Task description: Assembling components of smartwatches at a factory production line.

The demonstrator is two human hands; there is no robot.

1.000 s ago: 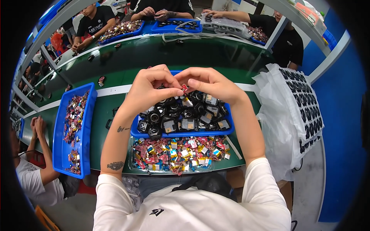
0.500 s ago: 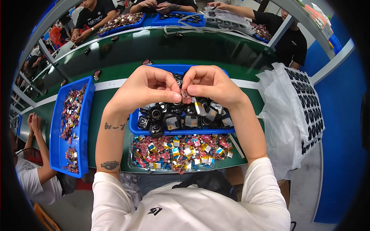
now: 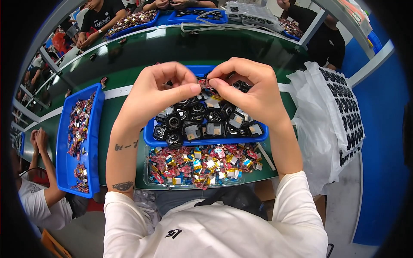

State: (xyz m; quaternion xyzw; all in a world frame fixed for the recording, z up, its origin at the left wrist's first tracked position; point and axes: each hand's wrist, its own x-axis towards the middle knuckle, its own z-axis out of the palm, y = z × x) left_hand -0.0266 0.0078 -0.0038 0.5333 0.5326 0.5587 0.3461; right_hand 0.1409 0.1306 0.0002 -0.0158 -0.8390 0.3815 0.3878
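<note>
In the head view, two hands meet over the bench (image 3: 112, 103): the left hand (image 3: 165, 84) and right hand (image 3: 249, 81) pinch one small red circuit board (image 3: 203, 82) between their fingertips. Below it, one blue tray (image 3: 206, 142) holds black casings (image 3: 216, 129), overlapping beyond counting; the hands hide some at its far side. Nearer sits one clear tray (image 3: 148, 184) of uncountable boards, one pale strip (image 3: 266, 157) at right. One long blue bin (image 3: 65, 165), left, carries two heaps; white sheeting (image 3: 309, 142) lies right.
</note>
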